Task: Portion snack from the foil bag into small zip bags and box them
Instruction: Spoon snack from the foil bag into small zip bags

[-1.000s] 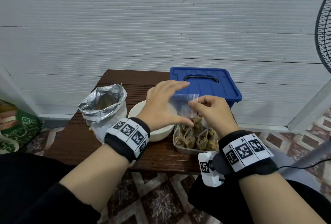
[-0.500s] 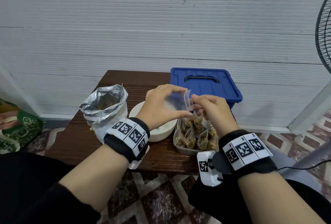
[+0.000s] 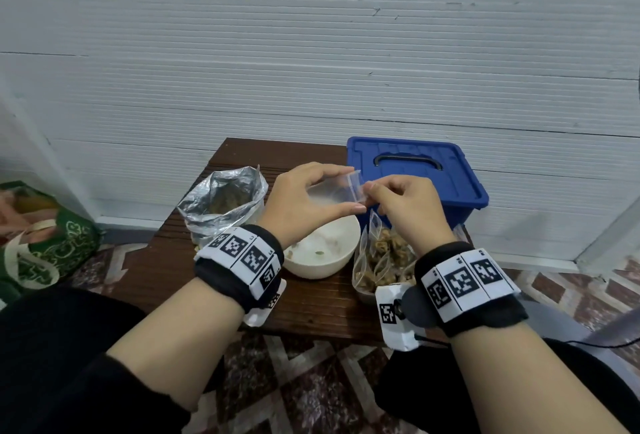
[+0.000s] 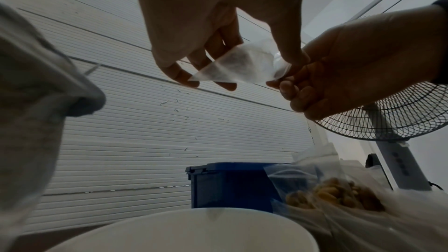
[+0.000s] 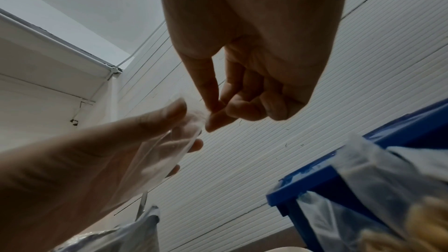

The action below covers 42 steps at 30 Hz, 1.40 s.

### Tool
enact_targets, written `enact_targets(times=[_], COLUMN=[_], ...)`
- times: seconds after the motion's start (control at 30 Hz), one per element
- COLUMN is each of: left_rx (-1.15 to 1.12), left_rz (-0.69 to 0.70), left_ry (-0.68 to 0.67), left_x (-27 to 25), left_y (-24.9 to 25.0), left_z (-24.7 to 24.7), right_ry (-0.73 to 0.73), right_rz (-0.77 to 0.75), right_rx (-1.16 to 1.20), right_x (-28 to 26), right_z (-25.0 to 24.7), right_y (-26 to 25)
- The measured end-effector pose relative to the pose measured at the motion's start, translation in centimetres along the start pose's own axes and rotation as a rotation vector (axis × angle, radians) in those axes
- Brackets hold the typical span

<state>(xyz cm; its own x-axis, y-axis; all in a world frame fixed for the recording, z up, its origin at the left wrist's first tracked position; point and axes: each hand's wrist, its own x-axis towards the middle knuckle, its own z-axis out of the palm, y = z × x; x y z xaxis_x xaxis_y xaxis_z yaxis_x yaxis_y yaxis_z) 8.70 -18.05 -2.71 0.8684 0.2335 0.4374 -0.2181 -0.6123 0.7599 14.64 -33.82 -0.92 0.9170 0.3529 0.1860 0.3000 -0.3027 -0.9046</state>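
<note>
Presently an empty small zip bag (image 3: 337,192) is held in the air above the white bowl (image 3: 341,255), between both hands. By the left hand (image 3: 301,203) it is pinched along its upper and lower edges, the fingertips (image 4: 184,78) curved round its far edge and the thumb set under it. By the right hand (image 3: 408,208) its near corner is nipped between thumb and forefinger, while the other fingers (image 5: 271,108) are curled into the palm. The bag is clear, thin and slightly creased; nothing is seen inside it.

A few scraps are left in the bowl, which stands on the dark wooden table (image 3: 156,260). Just right of the bowl, a clear tray (image 3: 363,289) is packed with filled zip bags (image 3: 384,253) of brownish snack, set upright. Behind these a blue box (image 3: 457,187) is seen, its lid shut and a dark handle on top. To the left of the bowl the foil bag (image 3: 221,205) stands open, with snack visible within.
</note>
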Motion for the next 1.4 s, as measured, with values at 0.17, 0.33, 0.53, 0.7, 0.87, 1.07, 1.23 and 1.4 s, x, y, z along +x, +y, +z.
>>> enact_targets(times=[0.17,0.33,0.53,0.7,0.87,1.07,1.23,1.4], left_rx=[-0.005,0.003,0.066,0.080,0.032,0.016,-0.020,-0.074], left_rz=[-0.045,-0.158,-0.235,-0.321,-0.426,-0.438,-0.441,-0.454], left_ry=[0.060,0.198,0.332,0.341,0.143,0.093,0.060,0.053], left_x=[0.0,0.3,0.7,0.4,-0.3,-0.1,0.3,0.2], left_y=[-0.4,-0.9,-3.1,-5.5,-7.4,-7.8,-8.1,-8.0], left_z=[-3.1,-7.8,-13.1,-15.0,-15.0,-14.8,-14.6,-14.9], right_ry=[-0.036,-0.086,-0.181,-0.220,-0.208,-0.122,-0.014,-0.079], right_rz=[-0.007,-0.028,-0.065,-0.054,-0.039,-0.107,-0.249,-0.319], right_rx=[0.037,0.006,-0.064,-0.086,-0.091,-0.055,-0.241,-0.227], right_x=[0.4,0.7,0.9,2.0,3.3,4.8,4.8,3.5], right_z=[1.8,4.0,6.6,9.5,12.1,14.6,15.8,16.1], right_y=[-1.1,-1.7,-2.5,-2.5,-2.6,-2.7,-2.9,-3.4])
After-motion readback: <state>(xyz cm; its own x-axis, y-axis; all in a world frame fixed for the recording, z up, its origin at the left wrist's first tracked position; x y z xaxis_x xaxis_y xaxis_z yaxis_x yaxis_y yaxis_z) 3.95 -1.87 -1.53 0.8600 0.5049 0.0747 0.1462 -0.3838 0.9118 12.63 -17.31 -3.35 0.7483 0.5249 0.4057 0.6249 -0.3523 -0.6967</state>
